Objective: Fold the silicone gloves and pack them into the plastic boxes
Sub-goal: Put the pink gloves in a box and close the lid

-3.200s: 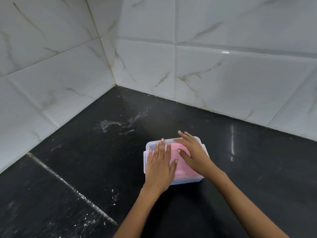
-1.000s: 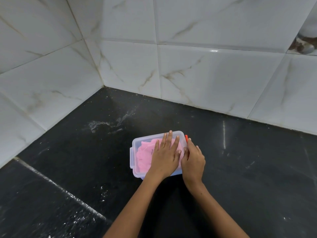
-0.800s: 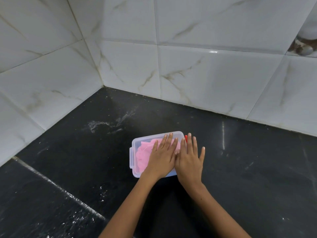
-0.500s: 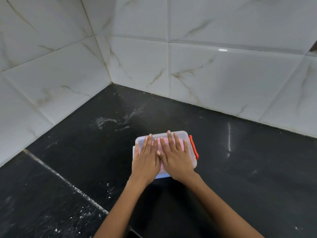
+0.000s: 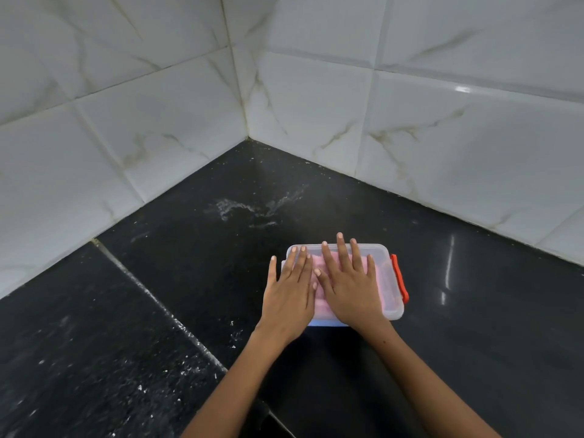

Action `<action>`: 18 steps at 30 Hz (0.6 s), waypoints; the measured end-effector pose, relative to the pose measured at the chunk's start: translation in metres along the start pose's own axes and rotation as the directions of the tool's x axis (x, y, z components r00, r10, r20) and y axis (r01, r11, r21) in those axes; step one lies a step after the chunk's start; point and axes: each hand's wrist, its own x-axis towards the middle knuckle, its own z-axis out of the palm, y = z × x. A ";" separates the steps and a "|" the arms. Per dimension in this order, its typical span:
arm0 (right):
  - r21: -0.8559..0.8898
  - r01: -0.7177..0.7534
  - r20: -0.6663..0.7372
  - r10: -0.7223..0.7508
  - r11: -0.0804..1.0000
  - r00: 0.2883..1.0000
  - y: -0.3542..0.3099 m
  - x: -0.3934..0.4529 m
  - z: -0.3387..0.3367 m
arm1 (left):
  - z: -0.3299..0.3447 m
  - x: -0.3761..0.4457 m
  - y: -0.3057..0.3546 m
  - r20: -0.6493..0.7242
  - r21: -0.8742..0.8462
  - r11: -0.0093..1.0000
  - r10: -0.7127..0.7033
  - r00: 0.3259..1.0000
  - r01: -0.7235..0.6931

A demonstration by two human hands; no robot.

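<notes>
Clear plastic box (image 5: 390, 306) sits on the black stone desk (image 5: 474, 311), near the corner where two white marbled tile walls (image 5: 410, 137) meet. Translucent lid (image 5: 384, 252) lies on top of the box; an orange-red latch (image 5: 399, 281) shows along its right short side. Pink silicone gloves (image 5: 319, 306) visible through the lid, inside the box, bunched; the fold itself cannot be made out. Left hand (image 5: 289, 298) lies flat, palm down, over the left part of the lid, fingers straight and close together, little finger out past the box's left edge over the desk. Right hand (image 5: 350, 290) lies flat beside it on the middle of the lid, fingers spread and straight, tips reaching the far rim. Thumbs nearly touch between the two hands. Neither grip closes on anything: both wide, palms pressing down. White smear (image 5: 246, 210) on the desk beyond the box; pale specks (image 5: 177, 371) along a seam (image 5: 151, 298) to the left.
</notes>
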 end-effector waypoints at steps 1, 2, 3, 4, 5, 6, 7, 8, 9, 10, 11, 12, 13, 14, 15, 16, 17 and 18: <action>0.002 -0.010 -0.009 0.010 1.000 1.000 -0.001 0.000 0.001 | 0.000 -0.002 -0.004 0.004 -0.002 1.000 -0.002 1.000 0.002; 0.007 -0.024 -0.018 0.024 1.000 1.000 -0.002 0.000 0.002 | -0.001 -0.002 -0.007 0.012 -0.004 1.000 0.004 1.000 -0.004; 0.009 -0.036 -0.020 0.036 0.999 0.999 -0.005 0.001 0.003 | -0.001 -0.003 -0.008 0.019 -0.005 1.000 0.012 1.000 -0.012; 0.003 -0.038 -0.014 0.038 0.999 0.999 -0.008 0.003 0.003 | -0.002 -0.003 -0.008 0.023 -0.005 1.000 0.020 1.000 -0.019; -0.011 -0.025 -0.004 0.025 1.000 1.000 -0.012 0.005 0.003 | -0.002 -0.003 -0.009 0.026 -0.004 1.000 0.027 0.999 -0.027; -0.027 0.000 0.005 0.000 1.000 1.000 -0.015 0.006 0.004 | -0.002 -0.003 -0.009 0.025 -0.005 0.999 0.032 0.999 -0.032; -0.038 0.027 0.010 -0.027 0.999 1.000 -0.017 0.007 0.004 | -0.002 -0.003 -0.010 0.021 -0.013 0.999 0.039 0.999 -0.038; -0.040 0.044 0.010 -0.044 0.998 0.999 -0.019 0.008 0.003 | -0.002 -0.004 -0.013 0.021 -0.032 0.998 0.053 0.998 -0.052; -0.036 0.049 0.005 -0.049 0.998 0.999 -0.019 0.008 0.002 | -0.002 -0.004 -0.016 0.029 -0.072 0.995 0.077 0.997 -0.075; -0.031 0.048 0.000 -0.048 0.998 0.999 -0.018 0.008 0.002 | -0.002 -0.004 -0.021 0.040 -0.139 0.985 0.104 0.994 -0.098; -0.024 0.046 -0.003 -0.046 0.999 0.999 -0.018 0.007 0.001 | -0.002 -0.003 -0.025 0.052 -0.224 0.968 0.124 0.991 -0.109; -0.016 0.045 -0.006 -0.045 0.999 0.999 -0.018 0.007 0.001 | -0.002 -0.003 -0.031 0.055 -0.306 0.946 0.127 0.990 -0.104; -0.012 0.041 -0.007 -0.041 0.999 0.999 -0.018 0.007 0.001 | -0.002 -0.002 -0.037 0.051 -0.366 0.927 0.111 0.992 -0.085; -0.013 0.038 -0.006 -0.038 0.999 0.999 -0.018 0.007 0.000 | -0.002 0.000 -0.042 0.047 -0.401 0.915 0.077 0.996 -0.052; -0.014 0.038 -0.003 -0.038 0.999 0.999 -0.018 0.007 0.000 | -0.001 0.002 -0.048 0.056 -0.423 0.906 0.033 0.998 -0.006; -0.016 0.038 0.001 -0.038 0.999 0.999 -0.018 0.007 0.000 | 0.000 0.004 -0.053 0.087 -0.443 0.896 -0.005 0.996 0.044; -0.019 0.038 0.006 -0.038 0.999 0.999 -0.018 0.007 -0.001 | 0.002 0.008 -0.057 0.132 -0.465 0.881 -0.028 0.991 0.087; -0.020 0.039 0.011 -0.039 0.999 0.999 -0.018 0.008 -0.001 | 0.003 0.011 -0.060 0.174 -0.491 0.863 -0.037 0.984 0.119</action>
